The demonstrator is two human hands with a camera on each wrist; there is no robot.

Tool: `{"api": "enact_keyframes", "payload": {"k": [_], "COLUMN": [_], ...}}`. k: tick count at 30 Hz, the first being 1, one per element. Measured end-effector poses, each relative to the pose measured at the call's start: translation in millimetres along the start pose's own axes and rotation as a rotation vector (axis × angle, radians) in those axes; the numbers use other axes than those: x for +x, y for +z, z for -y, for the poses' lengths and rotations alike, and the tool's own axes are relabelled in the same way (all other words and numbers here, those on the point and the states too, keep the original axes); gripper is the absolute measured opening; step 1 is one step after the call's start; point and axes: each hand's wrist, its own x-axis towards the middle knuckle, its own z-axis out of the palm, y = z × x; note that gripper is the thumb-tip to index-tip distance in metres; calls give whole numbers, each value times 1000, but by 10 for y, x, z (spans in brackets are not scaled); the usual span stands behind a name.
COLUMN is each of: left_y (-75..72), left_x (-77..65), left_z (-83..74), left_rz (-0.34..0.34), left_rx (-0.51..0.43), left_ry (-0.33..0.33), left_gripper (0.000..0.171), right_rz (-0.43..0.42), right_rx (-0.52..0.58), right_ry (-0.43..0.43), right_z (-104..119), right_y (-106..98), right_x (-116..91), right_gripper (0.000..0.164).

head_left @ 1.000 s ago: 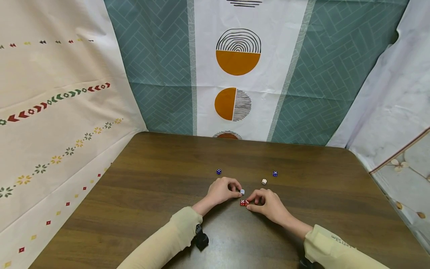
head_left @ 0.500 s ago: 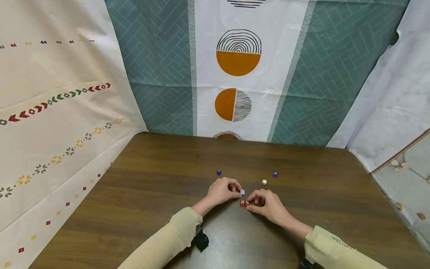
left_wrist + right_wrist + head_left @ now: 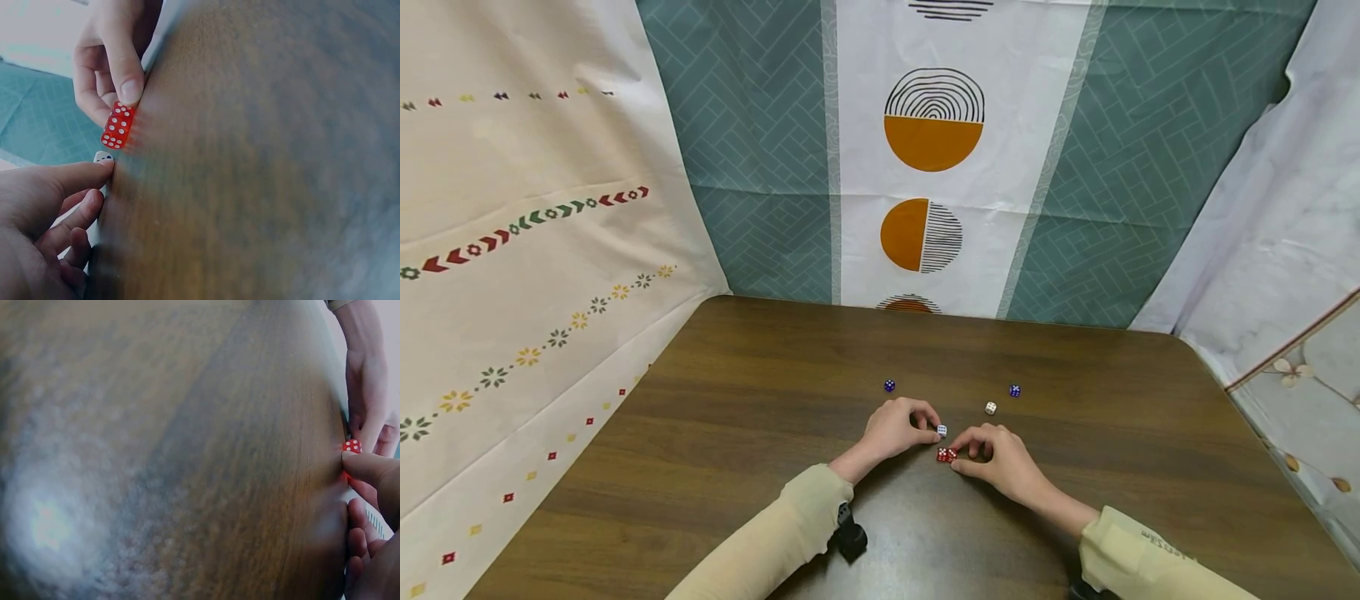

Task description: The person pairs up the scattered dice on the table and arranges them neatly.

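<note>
Two red dice are sitting side by side on the brown table, right hand pinching the right one between thumb and index finger. Left hand is pinching a white die just beyond the red pair, gap showing between. Farther out, the table is bearing a second white die, a blue die near it to the right and another blue die just past the left hand, patterned cloth hanging behind
</note>
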Motion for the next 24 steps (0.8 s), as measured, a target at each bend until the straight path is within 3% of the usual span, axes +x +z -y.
{"api": "enact_keyframes", "payload": {"k": [8, 15, 18, 24], "left_y": [-1, -3, -10, -2], "left_x": [-3, 1, -2, 0], "left_z": [5, 11, 6, 2], "left_rz": [0, -1, 4, 7], "left_rx": [-2, 1, -1, 3], "left_ry": [-6, -4, -6, -13], "left_gripper": [12, 12, 12, 12], "right_rz": [34, 93, 33, -174], "right_rx": [10, 40, 26, -22], "right_ry": [-7, -60, -50, 30], "right_z": [0, -70, -117, -229], "right_y": [-45, -202, -299, -468], "right_x": [5, 54, 117, 232], "right_gripper": [20, 30, 31, 33]}}
